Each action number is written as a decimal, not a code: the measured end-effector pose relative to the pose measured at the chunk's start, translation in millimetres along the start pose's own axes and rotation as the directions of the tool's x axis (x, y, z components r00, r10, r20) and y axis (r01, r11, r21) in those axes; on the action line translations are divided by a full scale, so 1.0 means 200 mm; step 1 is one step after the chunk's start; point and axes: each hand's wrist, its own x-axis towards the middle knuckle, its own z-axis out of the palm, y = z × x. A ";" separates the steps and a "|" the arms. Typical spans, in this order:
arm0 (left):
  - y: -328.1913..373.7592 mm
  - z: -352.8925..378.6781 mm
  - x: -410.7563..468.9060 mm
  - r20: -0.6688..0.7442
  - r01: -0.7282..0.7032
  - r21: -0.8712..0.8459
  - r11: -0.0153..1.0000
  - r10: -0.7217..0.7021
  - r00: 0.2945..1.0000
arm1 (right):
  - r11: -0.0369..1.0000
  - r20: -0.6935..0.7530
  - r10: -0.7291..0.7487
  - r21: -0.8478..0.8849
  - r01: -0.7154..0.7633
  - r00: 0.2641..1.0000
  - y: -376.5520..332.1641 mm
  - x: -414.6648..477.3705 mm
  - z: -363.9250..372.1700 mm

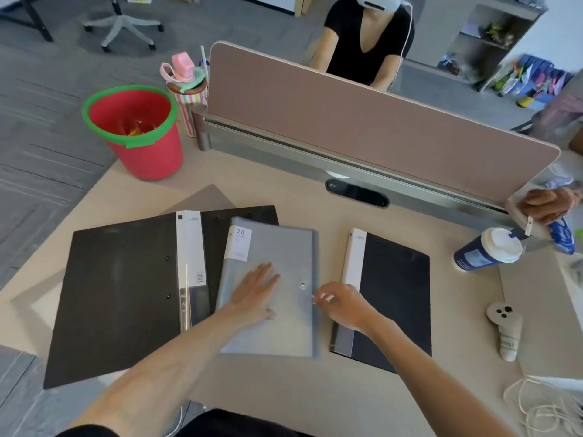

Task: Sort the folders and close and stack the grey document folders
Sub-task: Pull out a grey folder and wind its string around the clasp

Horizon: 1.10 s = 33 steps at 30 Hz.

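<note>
A closed grey document folder (pixel 277 247) with a white "20" spine label lies in the middle of the desk. My left hand (pixel 257 290) rests flat on its cover, fingers spread. My right hand (pixel 342 305) pinches the folder's right edge near a small metal snap. A black folder (pixel 126 279) lies open to the left, partly under the grey one. A closed black folder (pixel 394 294) with a white spine lies to the right.
A red bucket (pixel 148 152) with a green rim stands at the back left beside a pink bottle (pixel 184 77). A blue paper cup (pixel 487 249), a grey controller (pixel 506 329) and a white cord (pixel 542 408) sit right. Behind the brown divider (pixel 362 118) sits another person.
</note>
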 end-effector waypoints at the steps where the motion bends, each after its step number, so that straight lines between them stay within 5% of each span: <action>1: 0.00 0.00 0.00 -0.011 0.049 -0.003 0.999 -0.049 0.999 | 1.000 0.033 -0.020 -0.023 0.021 0.999 0.00 0.01 0.00; 7: 0.04 -0.03 -0.01 0.028 0.126 0.042 0.991 -0.127 0.991 | 0.982 0.167 -0.127 -0.117 0.148 0.978 0.00 0.14 0.07; 14: -0.02 -0.16 -0.05 0.073 0.138 -0.155 0.978 -0.128 0.989 | 0.937 0.370 -0.161 -0.234 0.260 0.915 -0.04 0.37 0.10; 24: -0.05 -0.12 -0.03 0.048 0.046 -0.048 0.998 -0.044 0.998 | 0.983 0.220 0.177 -0.001 -0.181 0.959 -0.10 0.63 -0.04; 33: 0.14 -0.11 0.04 0.045 0.113 0.218 0.970 -0.125 0.991 | 0.979 0.009 0.068 -0.194 -0.065 0.998 0.10 0.47 -0.11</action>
